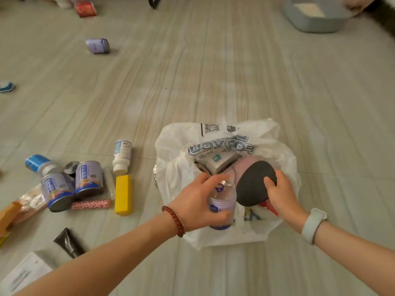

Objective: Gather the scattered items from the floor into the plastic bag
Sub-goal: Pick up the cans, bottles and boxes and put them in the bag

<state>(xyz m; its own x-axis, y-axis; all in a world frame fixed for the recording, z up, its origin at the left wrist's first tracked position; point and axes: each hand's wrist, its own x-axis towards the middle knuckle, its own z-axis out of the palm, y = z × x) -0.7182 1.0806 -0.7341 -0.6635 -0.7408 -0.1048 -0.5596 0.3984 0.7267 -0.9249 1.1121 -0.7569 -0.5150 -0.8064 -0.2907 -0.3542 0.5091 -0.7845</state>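
Bag (pixel 275 146) sits open on the floor (pixel 192 71) (box and notebook inside). Left hand (pixel 198 201) grips a can (pixel 222 201) over its mouth; right hand (pixel 280 193) holds a paddle (pixel 252 182). More cans (pixel 70 184) lie left.

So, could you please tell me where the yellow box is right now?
In the head view the yellow box lies on the floor left of the plastic bag, just below a white bottle and beside the pink patterned tube.

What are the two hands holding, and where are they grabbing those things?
The left hand grips a purple can around its side. The right hand holds a black paddle by the edge of its round head, over the plastic bag.
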